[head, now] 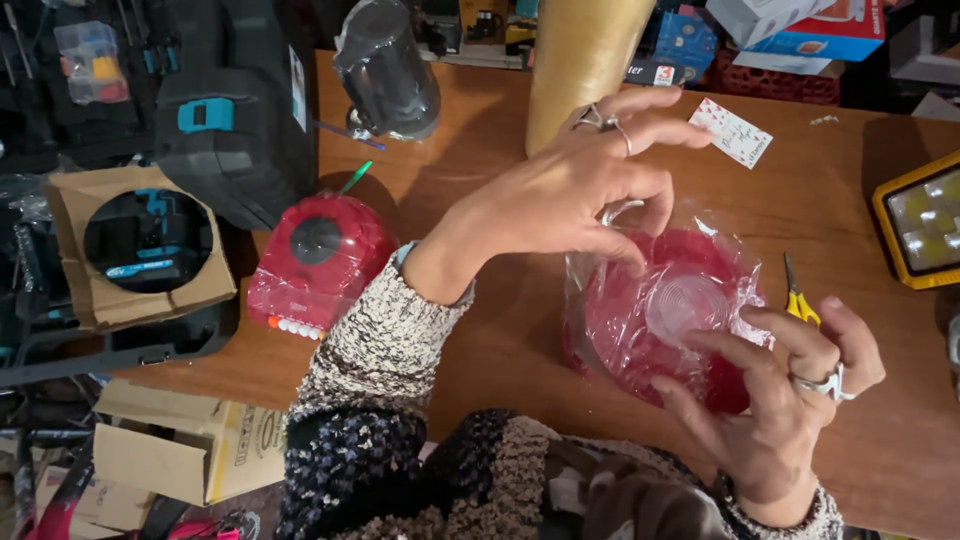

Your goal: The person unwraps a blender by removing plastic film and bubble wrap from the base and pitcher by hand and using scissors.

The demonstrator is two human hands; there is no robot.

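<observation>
A round red device [640, 330] lies on the wooden table [500, 340], wrapped in clear plastic film [700, 250]. My left hand [570, 200] reaches across from the left, its thumb and fingers pinching the film at the top of the device. My right hand [790, 400] is at the device's near right side, with spread fingers holding the film against it. Both hands wear rings. My patterned knit sleeves hide the table's near edge.
A second red device [315, 260] sits to the left, unwrapped. A tan roll [580, 60] and a dark film-wrapped cylinder [385, 70] stand behind. Yellow-handled scissors [797, 295], a yellow work light [920, 225] and a small card [735, 130] lie right. A black tool bag [235, 110] and cardboard boxes [190, 445] crowd the left.
</observation>
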